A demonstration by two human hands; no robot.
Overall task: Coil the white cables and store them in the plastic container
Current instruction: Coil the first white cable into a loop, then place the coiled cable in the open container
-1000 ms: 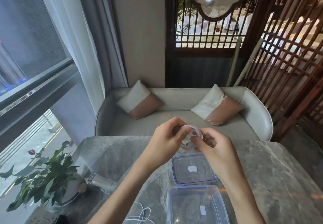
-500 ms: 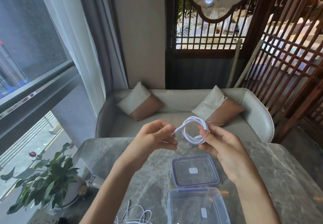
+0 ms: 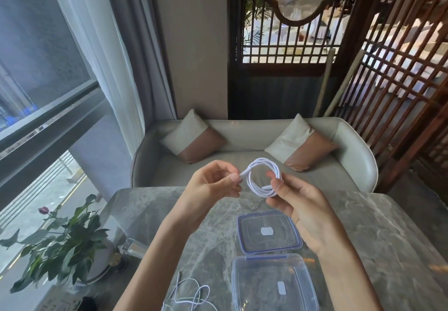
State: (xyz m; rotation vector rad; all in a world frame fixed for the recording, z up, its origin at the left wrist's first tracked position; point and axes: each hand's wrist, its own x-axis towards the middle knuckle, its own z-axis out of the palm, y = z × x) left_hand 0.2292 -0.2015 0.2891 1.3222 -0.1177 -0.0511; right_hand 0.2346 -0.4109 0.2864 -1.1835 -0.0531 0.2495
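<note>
Coiled white cable (image 3: 263, 177): held in the air above the far edge of the table (image 3: 388, 238), seen against the seat of the sofa (image 3: 242, 162). It makes several loops, roughly round and lying close together, with the coil's face turned toward the camera. One plug end sticks out at the coil's left.

Right hand (image 3: 298, 211): thumb and fingers pinch the coil's lower right side.
Left hand (image 3: 213, 187): thumb and forefinger pinch the protruding plug end; the other fingers are curled.

Plastic container (image 3: 236, 286): clear and open, at the near table edge just left of the right forearm, cut off by the frame bottom. Its blue-edged lid (image 3: 269, 216) lies flat just beyond it, the two touching at the hinge side. Both are well below the coil.

Loose white cable (image 3: 194, 296): uncoiled, lying on the marble left of the container, between the forearms, and running out of frame at the bottom.

Room: a wide stretch of marble runs from the lid and container to the table's right edge, and a narrower strip lies between the lid and the far edge. A potted plant (image 3: 63, 242) crowds the left corner.
</note>
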